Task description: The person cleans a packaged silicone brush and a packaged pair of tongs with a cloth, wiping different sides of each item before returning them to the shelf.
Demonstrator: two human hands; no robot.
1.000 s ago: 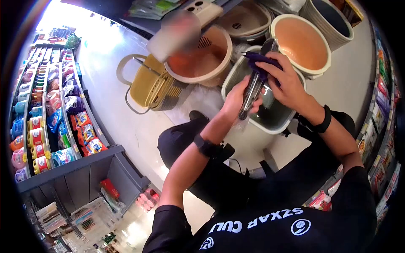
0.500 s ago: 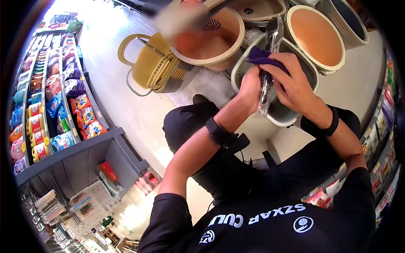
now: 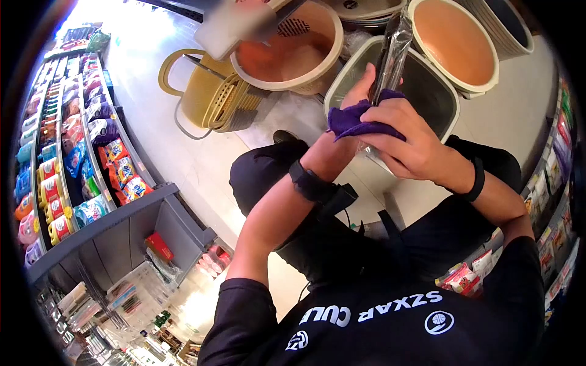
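My left hand is closed around a long dark utensil in a clear plastic sleeve, with the thumb pointing up along it. The end farther from me looks spoon-like, though blur hides its exact shape. A purple cloth is pinched in my right hand, bunched against the sleeve's lower part and covering some of my left fingers. Both hands are over the near side of a grey rectangular bin with a pale rim.
Around the bin stand a round orange basin, a perforated tub, stacked dark-lined buckets and a yellow handled basket. Shelves of detergent bottles line the left. Packaged goods fill the right shelf.
My right hand has moved the purple cloth down along the sleeve, toward me and to the left. The left hand still grips the utensil. My view has shifted slightly.
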